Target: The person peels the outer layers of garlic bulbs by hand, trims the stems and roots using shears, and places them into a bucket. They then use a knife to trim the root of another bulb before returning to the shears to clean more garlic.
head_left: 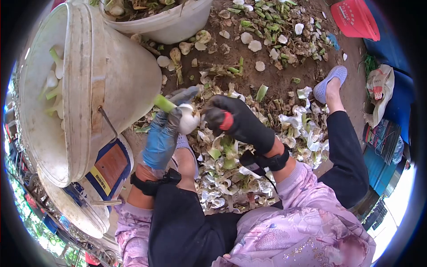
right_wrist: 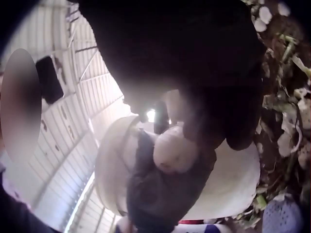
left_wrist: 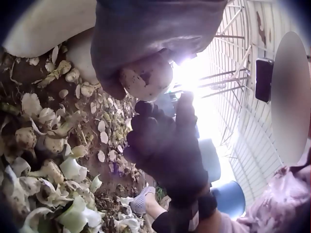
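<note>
In the head view my left hand (head_left: 165, 127), in a blue and grey glove, grips a white garlic bulb (head_left: 188, 119) with a green stem (head_left: 164, 103) pointing up and left. Soil marks show on the bulb (left_wrist: 146, 77) in the left wrist view. My right hand (head_left: 242, 122) wears a black glove with a red patch (head_left: 227, 121) near the fingers. Its fingers are curled, close beside the bulb's root end; I cannot tell whether they hold anything. In the right wrist view the bulb (right_wrist: 175, 149) sits between the left glove's fingers, below the dark right hand (right_wrist: 194, 73).
A large white bucket (head_left: 129, 66) on the left holds several peeled, stemmed bulbs (head_left: 55, 91). Another white tub (head_left: 178, 24) stands behind it. Peel and trimmings (head_left: 289, 129) cover the ground between my feet. At the far right is a red bucket (head_left: 356, 18).
</note>
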Demonstrator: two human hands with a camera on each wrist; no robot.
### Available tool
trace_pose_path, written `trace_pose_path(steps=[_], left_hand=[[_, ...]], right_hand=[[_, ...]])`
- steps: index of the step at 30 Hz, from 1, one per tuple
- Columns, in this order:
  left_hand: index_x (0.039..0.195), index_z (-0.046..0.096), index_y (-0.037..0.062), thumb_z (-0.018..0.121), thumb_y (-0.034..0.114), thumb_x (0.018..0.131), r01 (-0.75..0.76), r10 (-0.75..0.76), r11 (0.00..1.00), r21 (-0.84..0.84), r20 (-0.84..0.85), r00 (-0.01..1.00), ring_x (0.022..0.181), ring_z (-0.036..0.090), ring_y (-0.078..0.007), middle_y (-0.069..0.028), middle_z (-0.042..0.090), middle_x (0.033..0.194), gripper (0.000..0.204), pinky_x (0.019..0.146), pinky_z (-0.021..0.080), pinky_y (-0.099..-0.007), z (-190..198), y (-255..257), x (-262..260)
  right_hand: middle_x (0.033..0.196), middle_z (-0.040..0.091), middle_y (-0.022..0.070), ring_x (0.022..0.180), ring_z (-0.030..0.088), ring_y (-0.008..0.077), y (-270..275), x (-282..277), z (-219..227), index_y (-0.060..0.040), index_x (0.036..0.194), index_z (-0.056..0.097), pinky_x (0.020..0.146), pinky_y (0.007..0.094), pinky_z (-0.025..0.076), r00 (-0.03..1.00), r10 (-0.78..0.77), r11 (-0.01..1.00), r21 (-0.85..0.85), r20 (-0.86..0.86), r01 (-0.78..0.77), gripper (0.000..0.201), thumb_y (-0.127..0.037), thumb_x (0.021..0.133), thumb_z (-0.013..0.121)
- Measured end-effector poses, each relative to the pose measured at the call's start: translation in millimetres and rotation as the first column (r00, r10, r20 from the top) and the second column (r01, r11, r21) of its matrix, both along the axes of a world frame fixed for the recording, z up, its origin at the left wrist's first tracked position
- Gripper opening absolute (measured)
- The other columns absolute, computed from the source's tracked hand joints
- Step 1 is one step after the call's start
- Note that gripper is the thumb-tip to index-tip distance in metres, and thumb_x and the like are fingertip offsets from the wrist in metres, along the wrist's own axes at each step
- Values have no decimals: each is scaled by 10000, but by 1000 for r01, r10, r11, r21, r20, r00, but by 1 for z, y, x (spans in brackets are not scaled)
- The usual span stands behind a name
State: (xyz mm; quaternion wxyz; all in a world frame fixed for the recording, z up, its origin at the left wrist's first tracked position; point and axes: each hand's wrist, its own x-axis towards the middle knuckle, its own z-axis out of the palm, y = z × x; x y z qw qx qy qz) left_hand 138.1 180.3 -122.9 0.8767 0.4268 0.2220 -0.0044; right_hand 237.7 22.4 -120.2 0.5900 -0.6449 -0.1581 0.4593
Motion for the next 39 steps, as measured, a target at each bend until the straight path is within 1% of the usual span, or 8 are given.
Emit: trace_pose_path(steps=[4,8,11,15,18,21,29,39], left_hand=[[1148,488,63,579,225,846,88,-112,918,387,40,993,995,501,-135,-68,532,1115,354,864,398,-267,8,-5,-1],[1025,550,62,625,175,810,32,-18,922,386,-38,999,919,517,-135,-38,549,995,255,842,412,-282,3,-2,-6],[974,564,30,598,320,817,39,-27,934,355,-40,999,913,519,-161,-62,536,975,331,827,414,-297,9,-2,-5],[1012,570,13,604,329,807,8,2,923,385,-26,1000,943,531,-178,-91,563,1026,378,864,410,-318,20,3,-3],[1058,555,9,593,337,812,57,-21,979,198,-179,984,987,533,-191,-118,578,1056,412,891,405,-341,16,6,-12],[1075,543,-4,618,259,803,122,-123,846,519,-33,992,1011,526,-187,-109,568,1088,386,888,419,-311,21,0,-1],[1058,550,16,595,-37,756,44,-23,879,475,-50,999,1040,519,-185,-124,555,1111,310,913,409,-308,24,0,-9],[958,605,34,568,-119,678,139,-160,757,639,-25,987,1095,494,-233,-158,552,1107,321,898,406,-309,34,2,-14]], right_hand=[[626,526,167,559,538,233,12,-8,-5,5,780,548,540,335,418,927,122,992,-42,356,-115,237,-219,768,626],[653,559,165,574,546,289,9,-11,4,-3,773,553,551,334,432,989,102,994,-28,-107,-105,170,-165,750,600],[655,570,153,579,560,288,-6,-13,-27,-14,785,568,550,349,439,992,60,997,-64,114,-53,136,-139,732,581],[804,601,156,725,601,261,-43,-5,-67,-47,896,588,658,341,472,707,572,621,-783,416,-42,194,-106,714,561],[925,596,146,817,600,200,-49,-15,-44,-39,1040,532,732,310,470,920,151,933,-361,361,-12,329,-151,738,601],[1009,574,133,858,579,136,-18,-12,-5,-18,1138,457,758,296,465,863,36,993,119,-503,28,469,-220,756,639],[640,575,120,621,600,266,-7,-19,9,-36,867,545,567,358,462,857,121,986,-158,500,-47,299,-263,713,666],[665,577,138,616,577,325,-9,-34,0,-55,794,547,551,390,452,699,358,928,-322,619,-190,168,-156,675,611]])
